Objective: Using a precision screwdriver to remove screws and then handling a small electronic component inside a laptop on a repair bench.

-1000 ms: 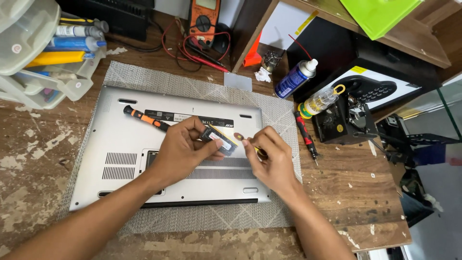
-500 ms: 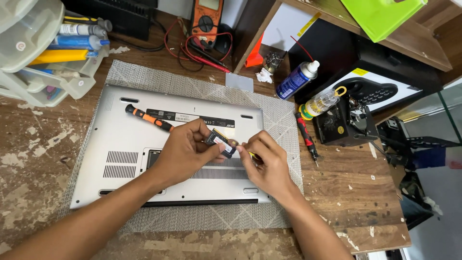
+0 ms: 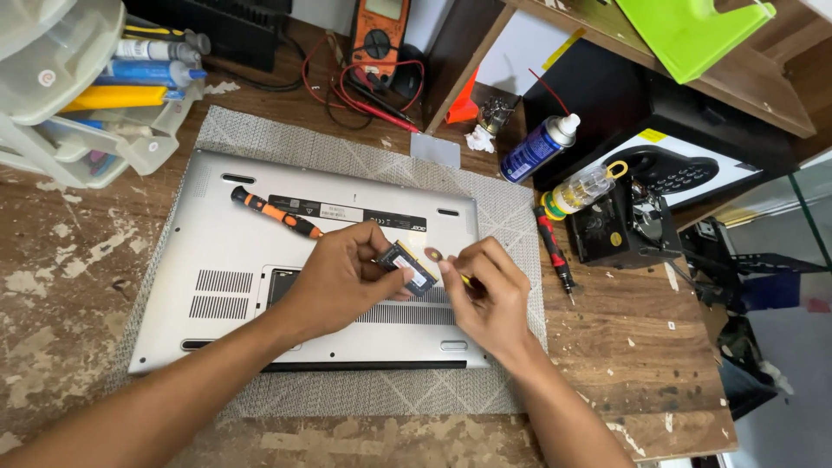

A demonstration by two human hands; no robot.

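Silver laptop, underside up, on a grey mat on the table. Left hand pinches a small memory module over the open bay; right hand closes fingers on its 3 o'clock end. Orange screwdriver lies at 10 o'clock. Plastic drawer bin, far 10 o'clock, holds glue tubes.

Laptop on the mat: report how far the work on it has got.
Done: the laptop lies upside down on the mat with a small hatch open in its base, and an orange screwdriver rests on it. In hand: the left hand holds a memory module over the base, and the right hand pinches its end. Left: the module is seated nowhere, and the hatch remains uncovered.
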